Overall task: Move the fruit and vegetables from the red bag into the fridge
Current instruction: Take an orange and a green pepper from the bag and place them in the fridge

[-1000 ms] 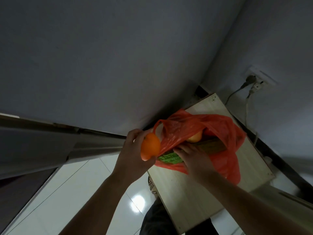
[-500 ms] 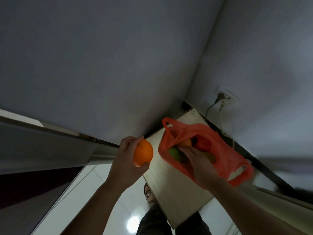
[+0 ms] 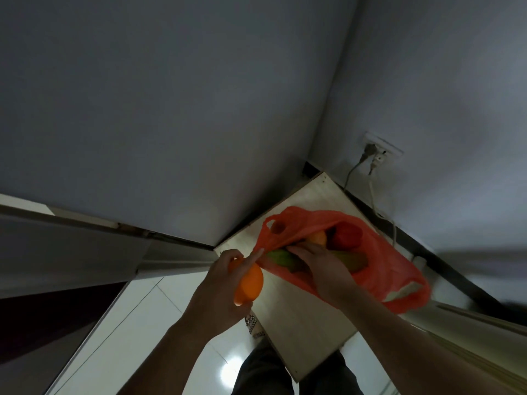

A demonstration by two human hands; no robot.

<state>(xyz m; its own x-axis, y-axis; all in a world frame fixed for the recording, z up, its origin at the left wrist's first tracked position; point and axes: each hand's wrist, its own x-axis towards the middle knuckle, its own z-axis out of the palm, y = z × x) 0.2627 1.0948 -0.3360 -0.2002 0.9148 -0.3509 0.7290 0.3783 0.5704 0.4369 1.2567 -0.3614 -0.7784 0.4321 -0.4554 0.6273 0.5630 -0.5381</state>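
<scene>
On wooden table (image 3: 299, 323) | red bag (image 3: 382, 269) crumpled, open | left hand (image 3: 222, 286) grips orange (image 3: 251, 283)

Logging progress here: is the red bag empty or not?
Not empty. Inside the red bag a red fruit, a yellow-orange fruit and green produce show; the right hand reaches in.

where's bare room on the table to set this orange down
Most bare wood is on the near part of the table, between the bag and the near corner, right of the left hand with the orange. A smaller patch lies at the far corner, behind the bag's handle. The middle and right are crowded by bag and right hand.
</scene>
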